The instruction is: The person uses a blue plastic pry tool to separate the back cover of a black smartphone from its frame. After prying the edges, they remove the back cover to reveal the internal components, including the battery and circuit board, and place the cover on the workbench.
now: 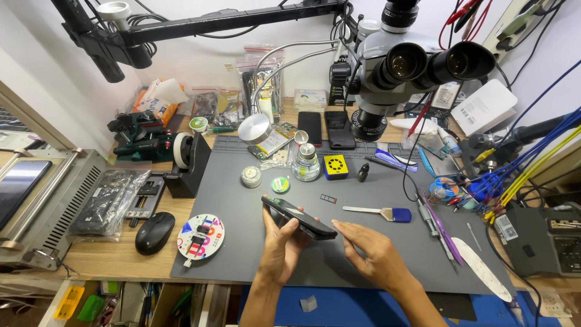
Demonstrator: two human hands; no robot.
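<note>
while the left hand (283, 242) grips a dark smartphone (298, 217) by its lower end, fingers wrapped on it and the phone tilted above the grey work mat (242, 254), the entry reads as follows. right hand (370, 251): flat and relaxed on the mat, fingers together, fingertips (339, 226) at the phone's near corner; holds nothing. phone: lifted off the mat, centre of the bench, just below the microscope (393, 66). nearby: blue-handled spatula (381, 212) to the right, tweezers and picks (433, 221) beyond it, round magnetic pad (200, 237) and computer mouse (154, 232) to the left, small bottle (305, 163) and yellow box (335, 166) behind. handling note, as a judgement: support the phone along both long edges, keep it low over the mat, avoid pressing the screen face.
</note>
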